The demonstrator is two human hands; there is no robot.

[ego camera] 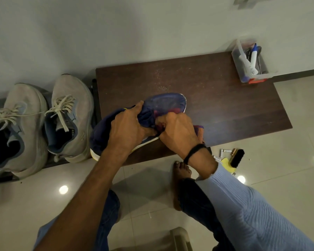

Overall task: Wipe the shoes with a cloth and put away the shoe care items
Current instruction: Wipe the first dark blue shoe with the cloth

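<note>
A dark blue shoe (163,104) lies on its side on the dark wooden table (225,109), its sole facing right. My left hand (129,127) grips the shoe around its middle. My right hand (178,131) presses a striped purple and orange cloth (199,133) against the shoe's side near the sole. A pair of grey sneakers (43,122) with pale laces stands to the left of the table. On the floor by the table's right front corner lie a black shoe brush (237,157), a yellow item (226,163) and a small white tube (224,151).
A clear plastic box (246,73) holding markers and bottles stands at the table's far right corner. My bare foot (180,178) rests on the glossy tiled floor in front of the table. A beige chair edge (179,238) shows at the bottom.
</note>
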